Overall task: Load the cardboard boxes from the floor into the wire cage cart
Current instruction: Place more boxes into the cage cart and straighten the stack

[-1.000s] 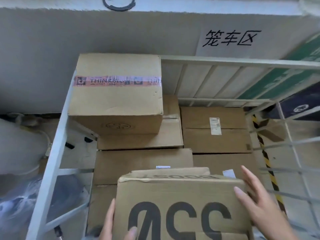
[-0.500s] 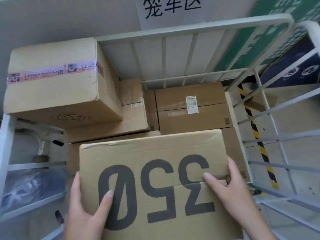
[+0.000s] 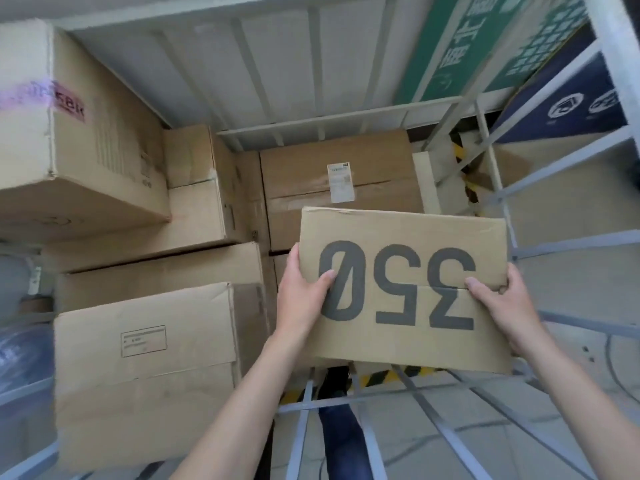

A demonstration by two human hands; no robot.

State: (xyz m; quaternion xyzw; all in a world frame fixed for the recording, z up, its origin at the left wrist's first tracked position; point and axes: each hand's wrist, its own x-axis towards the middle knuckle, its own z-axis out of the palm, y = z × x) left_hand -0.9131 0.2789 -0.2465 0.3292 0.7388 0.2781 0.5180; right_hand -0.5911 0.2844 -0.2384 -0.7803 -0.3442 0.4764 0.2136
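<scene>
I hold a flat cardboard box (image 3: 401, 237) printed with "350" upside down, inside the white wire cage cart (image 3: 346, 114), low on its right side. My left hand (image 3: 301, 292) grips the box's left edge and my right hand (image 3: 502, 306) grips its right edge, thumbs on top. Beneath and behind it lies a box with a white label (image 3: 311, 174). Stacked boxes fill the cart's left half, with a large front box (image 3: 145, 358) and a tall box with pink tape (image 3: 69, 133) on top.
The cart's front wire bars (image 3: 346, 400) and right side bars (image 3: 554, 174) hem in the held box. Through the bars show yellow-black floor tape (image 3: 381, 375), my dark trouser leg (image 3: 339, 427), and green and dark blue signs (image 3: 571, 95) against the wall.
The "350" box has moved right and down into the cart's right side. My view has tipped downward over the cart, and both hands stayed on the box's edges.
</scene>
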